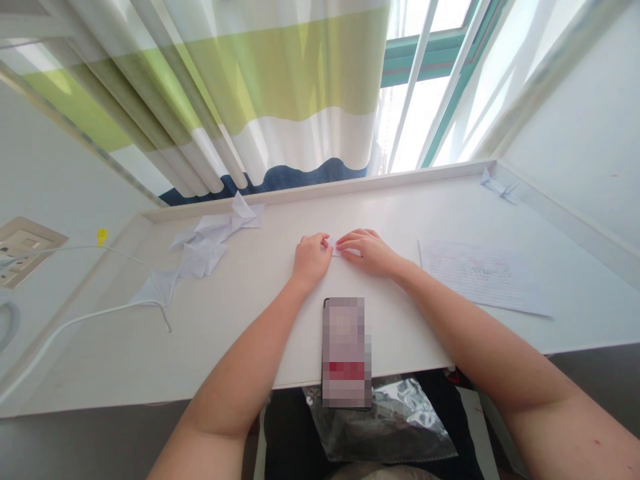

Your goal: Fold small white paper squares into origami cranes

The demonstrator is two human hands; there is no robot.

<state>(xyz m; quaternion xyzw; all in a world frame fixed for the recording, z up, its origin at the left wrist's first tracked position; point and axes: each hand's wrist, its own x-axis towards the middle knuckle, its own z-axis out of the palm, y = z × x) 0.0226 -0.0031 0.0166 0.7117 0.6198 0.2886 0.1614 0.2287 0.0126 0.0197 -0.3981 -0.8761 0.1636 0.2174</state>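
Note:
A small piece of folded white paper [335,249] lies between my hands near the middle of the white desk. My left hand [313,257] has its fingers curled and closed on the paper's left side. From the right, my right hand [367,251] pinches the other side with bent fingers. Much of the paper is hidden behind the fingers, so its exact shape cannot be made out. Below my hands a phone [345,340] with a blurred screen sticks out over the desk's front edge.
Several folded white papers [205,243] are piled at the back left, near white cables [90,313]. A printed sheet [480,277] lies to the right. Small folded papers [499,187] sit in the back right corner. A raised rim [320,192] borders the desk below the curtain [280,73].

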